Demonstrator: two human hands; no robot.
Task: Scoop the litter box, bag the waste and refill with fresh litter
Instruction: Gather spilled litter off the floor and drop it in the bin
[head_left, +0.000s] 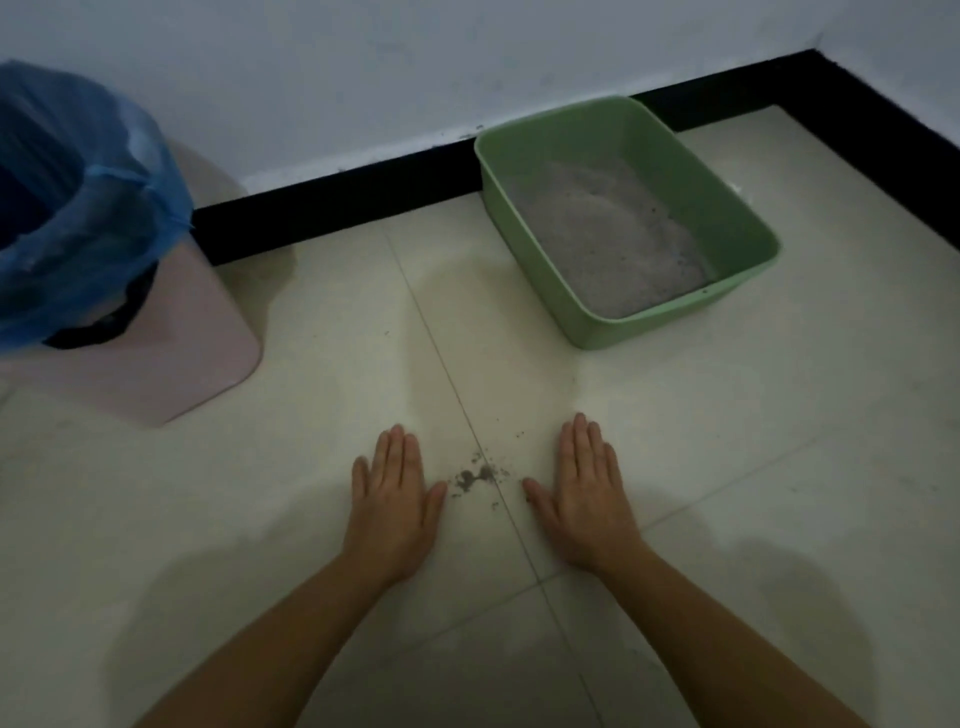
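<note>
Starting big: the tiled floor (727, 467) is shared by a pink bin (171, 353) lined with a blue bag (104, 208), far left, and the green litter box (748, 270) (grey litter (608, 244) heaped inside), set ahead-right by the wall, long axis slanting away, nearer the right hand (587, 493). It and the left hand (395, 499) are laid flat, palms down, fingers straight, nothing held, flanking spilled grit (475, 475).

Floor: pale cream glossy tiled floor (727, 415), lying dim under soft shadow patches near the bottom edge.
Joints: thin dark grout line (441, 358) running far to near through the middle; another crosses it lower down.
Skirting: black skirting band (337, 208) at the wall's foot, turning the far right corner.
Wall: plain white painted wall (363, 78), speckled just above the skirting.
</note>
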